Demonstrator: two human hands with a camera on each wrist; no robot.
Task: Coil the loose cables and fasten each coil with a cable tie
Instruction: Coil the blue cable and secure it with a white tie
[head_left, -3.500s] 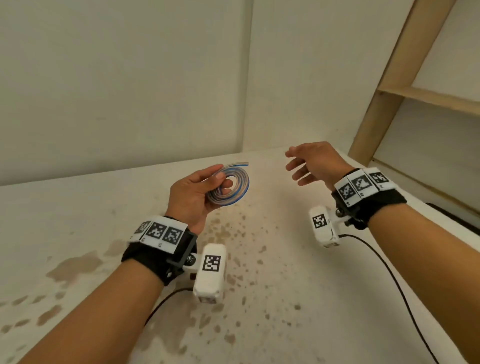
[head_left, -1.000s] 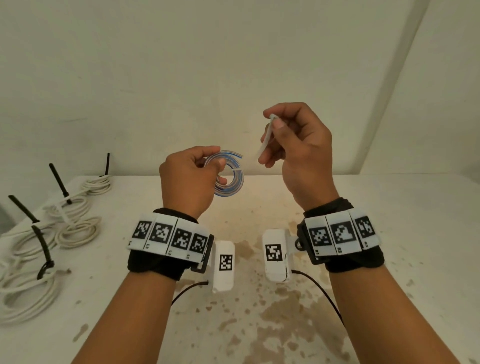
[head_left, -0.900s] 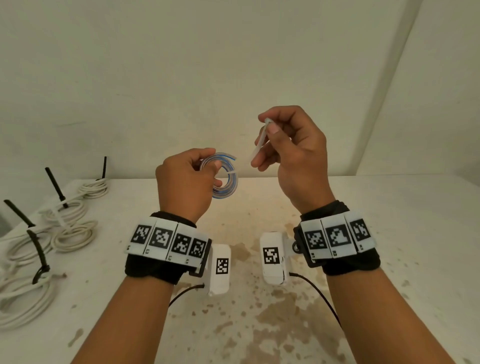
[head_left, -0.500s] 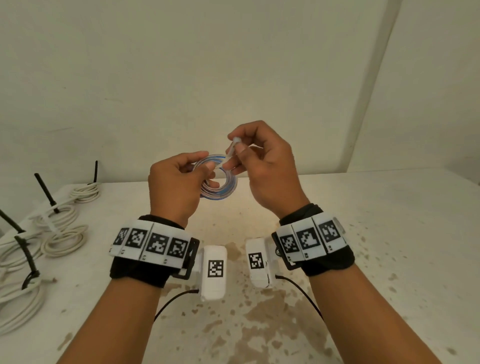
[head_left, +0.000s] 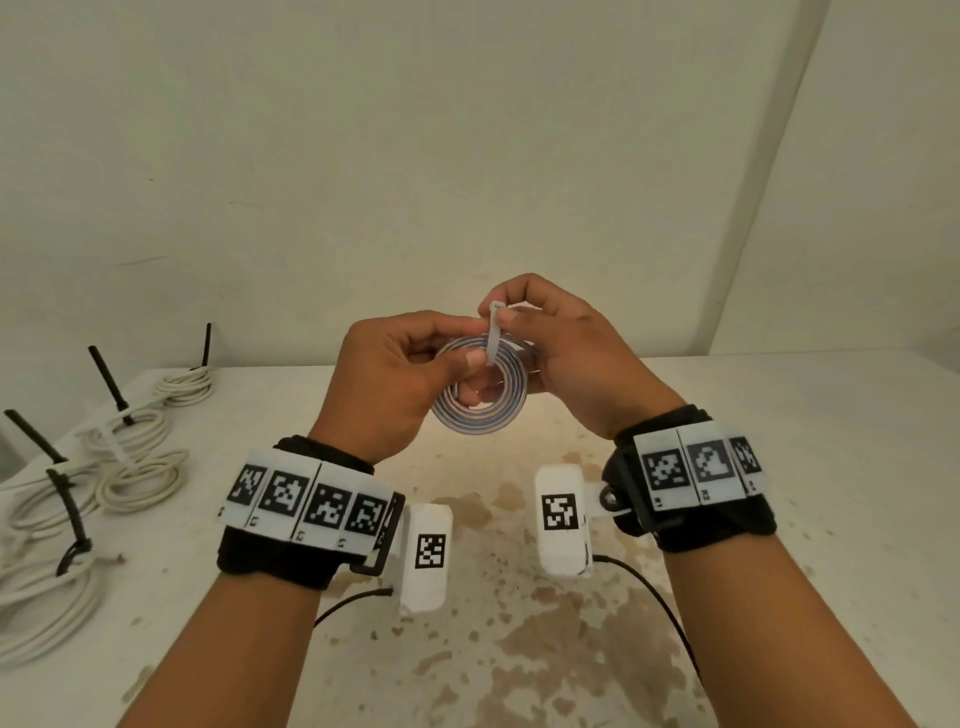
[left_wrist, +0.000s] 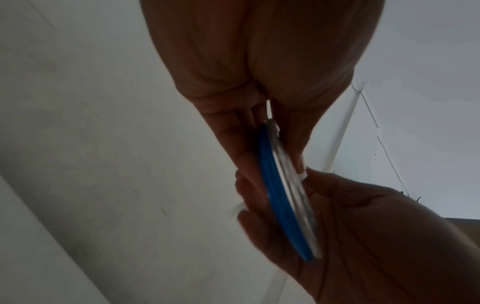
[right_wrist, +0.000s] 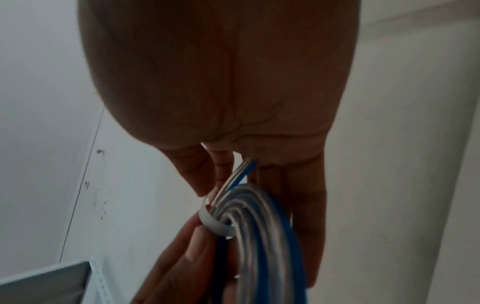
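A flat coil of blue and grey ribbon cable (head_left: 480, 410) is held upright above the table between both hands. My left hand (head_left: 395, 374) pinches the coil's left side, thumb on the front face. My right hand (head_left: 561, 353) pinches the head of a white cable tie (head_left: 493, 332) at the coil's top, its other fingers behind the coil. The tie strap runs down over the coil's front. In the left wrist view the coil (left_wrist: 285, 197) shows edge-on between the fingers. The right wrist view shows the white tie (right_wrist: 213, 222) looped round the coil's windings (right_wrist: 259, 236).
Several white cable coils (head_left: 140, 467) fastened with black ties (head_left: 67, 514) lie along the left side of the stained white table (head_left: 519, 649). Walls stand close behind, with a corner at right. Black wrist-camera leads (head_left: 649, 597) hang under my forearms.
My right hand came back from the right with a white tie, moved down to the coil and laid the tie over its top. The left hand kept its hold on the coil.
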